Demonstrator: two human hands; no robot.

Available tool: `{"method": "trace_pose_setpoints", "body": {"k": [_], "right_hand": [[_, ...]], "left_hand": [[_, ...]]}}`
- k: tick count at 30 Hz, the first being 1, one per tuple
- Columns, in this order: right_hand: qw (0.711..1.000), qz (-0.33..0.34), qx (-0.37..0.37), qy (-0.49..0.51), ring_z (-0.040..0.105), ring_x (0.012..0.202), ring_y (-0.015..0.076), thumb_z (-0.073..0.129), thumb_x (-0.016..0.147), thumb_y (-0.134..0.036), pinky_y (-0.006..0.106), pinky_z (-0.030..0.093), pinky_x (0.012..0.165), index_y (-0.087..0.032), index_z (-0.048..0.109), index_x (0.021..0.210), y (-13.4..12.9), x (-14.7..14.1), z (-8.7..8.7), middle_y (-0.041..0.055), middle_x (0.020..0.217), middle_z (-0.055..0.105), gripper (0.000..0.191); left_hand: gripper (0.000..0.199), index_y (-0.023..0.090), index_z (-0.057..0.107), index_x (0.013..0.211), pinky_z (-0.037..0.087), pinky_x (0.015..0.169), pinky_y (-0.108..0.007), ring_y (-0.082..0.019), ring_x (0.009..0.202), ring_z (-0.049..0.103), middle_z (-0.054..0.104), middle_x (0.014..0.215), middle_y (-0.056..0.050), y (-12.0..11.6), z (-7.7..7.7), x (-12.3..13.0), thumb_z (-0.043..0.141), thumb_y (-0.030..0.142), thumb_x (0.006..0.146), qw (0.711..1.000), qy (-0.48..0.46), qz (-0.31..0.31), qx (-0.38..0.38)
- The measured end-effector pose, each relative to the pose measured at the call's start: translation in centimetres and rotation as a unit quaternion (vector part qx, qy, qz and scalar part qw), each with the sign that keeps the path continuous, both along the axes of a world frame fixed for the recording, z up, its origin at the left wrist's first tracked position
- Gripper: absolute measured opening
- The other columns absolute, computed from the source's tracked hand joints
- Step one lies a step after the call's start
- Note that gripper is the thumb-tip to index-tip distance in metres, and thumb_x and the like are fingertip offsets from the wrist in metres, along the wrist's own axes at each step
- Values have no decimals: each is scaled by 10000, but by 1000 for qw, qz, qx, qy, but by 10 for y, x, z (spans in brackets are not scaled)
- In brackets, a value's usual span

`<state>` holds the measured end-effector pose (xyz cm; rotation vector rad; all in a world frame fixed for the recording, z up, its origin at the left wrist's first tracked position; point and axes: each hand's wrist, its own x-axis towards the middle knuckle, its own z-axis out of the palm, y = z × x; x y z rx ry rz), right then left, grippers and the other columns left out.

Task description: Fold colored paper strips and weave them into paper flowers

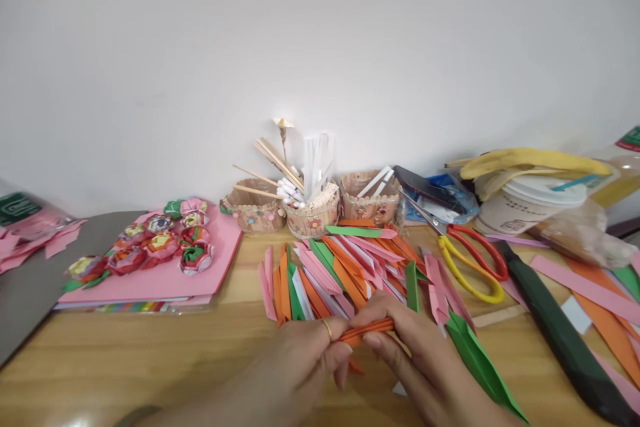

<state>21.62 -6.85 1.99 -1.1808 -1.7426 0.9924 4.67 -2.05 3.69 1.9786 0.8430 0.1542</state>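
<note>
Between my two hands, low in the middle of the view, is a narrow folded strip of orange paper (pixel 367 331). My left hand (pixel 307 357), with a ring on one finger, pinches its left end. The fingers and thumb of my right hand (pixel 417 350) grip its right end. Just beyond the hands lies a pile of folded paper strips (pixel 335 267) in pink, orange, green and white. A green folded paper piece (pixel 480 360) rests beside my right hand, partly hidden by it.
Paper flowers (pixel 160 245) sit on pink sheets (pixel 150 287) at left. Decorated baskets (pixel 313 215) holding sticks line the wall. At right are scissors (pixel 470 260), a dark green long object (pixel 560 333), a lidded cup (pixel 530 203) under a banana peel (pixel 530 160), and a phone (pixel 427 188).
</note>
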Motion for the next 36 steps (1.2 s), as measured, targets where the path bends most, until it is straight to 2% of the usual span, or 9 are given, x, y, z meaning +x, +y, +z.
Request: {"method": "trace_pose_setpoints", "body": {"k": [2,4,9,12,15,24,27,30,36], "right_hand": [[1000,-3,-2,-5,550,720,129,371,903,-207,224,429,663,-200,511,826,1,1,2,14,770,562,160],[1000,-5,-9,-9,552,717,136,362,903,-209,234,435,661,-193,513,816,2,3,4,24,772,565,175],[999,-36,-5,-10,559,730,138,372,899,-209,232,434,651,-198,518,829,5,7,8,22,783,576,162],[998,-54,-9,-11,557,749,131,389,898,-207,222,424,668,-208,517,845,10,11,10,11,793,578,139],[998,-62,-13,0,548,736,119,386,904,-220,207,415,665,-216,512,847,16,17,11,-6,767,564,138],[992,-98,-45,-64,565,677,130,464,857,-307,216,442,606,-223,563,919,31,43,24,-8,756,607,144],[966,-228,15,-118,581,658,159,432,833,-421,261,467,616,-203,564,987,46,70,36,15,730,626,297],[898,-385,53,-206,584,623,182,350,815,-525,282,468,558,-195,580,861,64,101,49,41,711,638,405],[867,-376,15,-326,568,563,223,500,731,-485,296,356,510,-223,642,649,97,130,49,35,596,645,309]], "left_hand": [[429,187,405,662,302,416,-192,-91,458,373,400,571,23,1,0,1,221,529,844,990,2,33,-140],[460,193,373,655,249,394,-195,-82,439,308,357,555,36,3,-4,3,255,614,796,978,-21,54,-201],[464,168,423,637,300,549,-221,-113,576,383,397,598,8,9,-8,9,253,551,836,995,-65,28,-72],[420,163,525,842,330,604,-242,-147,665,458,502,708,-30,13,-8,13,238,469,871,998,-50,22,-26],[372,172,491,998,340,618,-257,-167,697,491,541,763,-47,18,-8,19,240,420,882,999,-30,42,-6],[307,199,367,718,267,532,-238,-112,545,387,406,592,36,37,-4,40,220,395,903,996,-76,45,-4],[318,198,343,687,266,533,-231,-99,536,349,371,583,49,50,3,45,231,400,906,986,-136,99,-10],[316,190,342,665,282,564,-223,-91,564,342,368,601,49,65,14,50,266,381,905,967,-195,161,-5],[274,184,378,710,275,512,-217,-83,538,337,387,597,47,77,25,51,302,367,898,948,-264,162,-73]]}}
